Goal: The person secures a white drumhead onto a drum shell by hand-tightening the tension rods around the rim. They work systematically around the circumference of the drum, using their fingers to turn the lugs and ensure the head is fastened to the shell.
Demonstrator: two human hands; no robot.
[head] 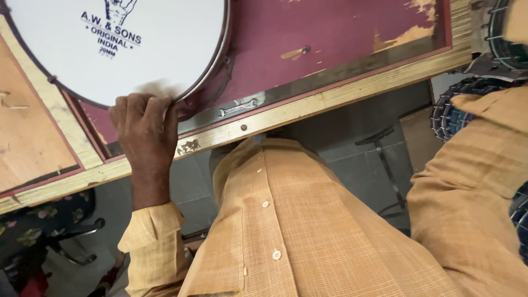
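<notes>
Your left hand [144, 124] reaches up from the yellow sleeve [151, 242] with the wrist straight and the knuckles toward you, its grip curled shut over the near rim of the round white drum [118, 41], fingertips on the drumhead. The drum lies flat on the maroon counter [330, 38], directly beyond and under those fingers, with a small wrench [236, 108] just beside it to the right. Your right hand is out of view; only its sleeve shows.

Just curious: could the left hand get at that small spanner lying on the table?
Probably yes. The left hand grips the drum rim right beside the spanner, with bare table between them.
</notes>
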